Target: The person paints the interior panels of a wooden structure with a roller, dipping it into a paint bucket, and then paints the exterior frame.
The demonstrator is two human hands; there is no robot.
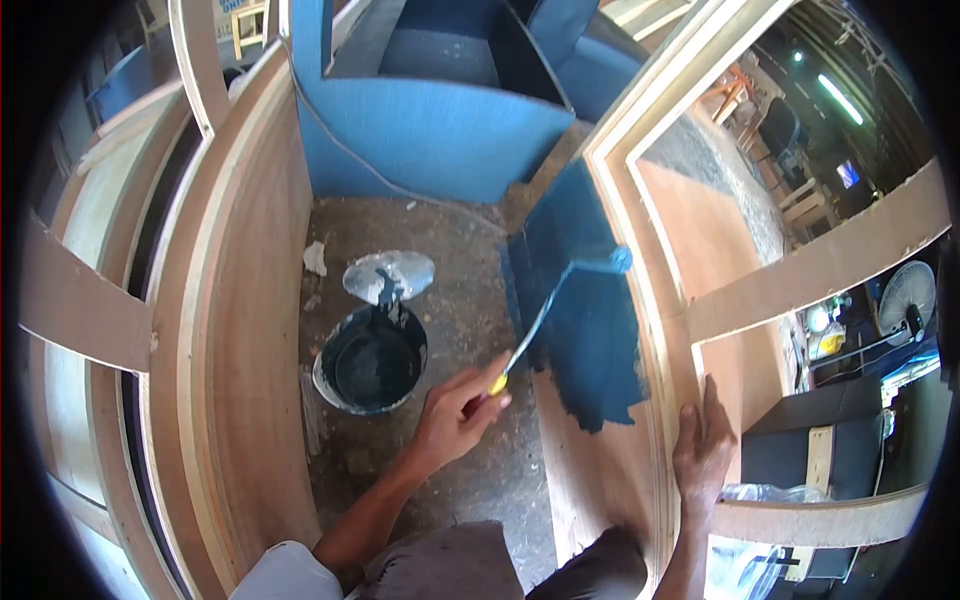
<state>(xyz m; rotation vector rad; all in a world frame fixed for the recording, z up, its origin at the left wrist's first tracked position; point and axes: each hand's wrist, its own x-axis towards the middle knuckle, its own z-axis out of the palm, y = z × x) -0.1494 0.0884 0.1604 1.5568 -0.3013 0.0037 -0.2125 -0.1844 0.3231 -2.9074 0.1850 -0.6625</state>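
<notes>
My left hand (455,412) is closed around the yellow handle of a paint roller (540,322), whose rod is smeared with blue paint. The roller head lies against the top right of a dark blue painted patch (590,340) on a wooden panel (595,470). Around the patch's lower edge, bare wood shows. My right hand (705,445) rests on the wooden frame (655,400) at the panel's right side, its fingers stretched out. On the floor left of my left hand stands a paint bucket (420,360) holding dark paint. Its paint-stained lid (408,268) lies just behind it.
A blue painted cabinet (440,135) stands at the back, with a grey cable (350,158) running across it. Another wooden frame (245,290) rises on the left. Beyond the right frame are a fan (908,303) and a dark box-like piece (860,430).
</notes>
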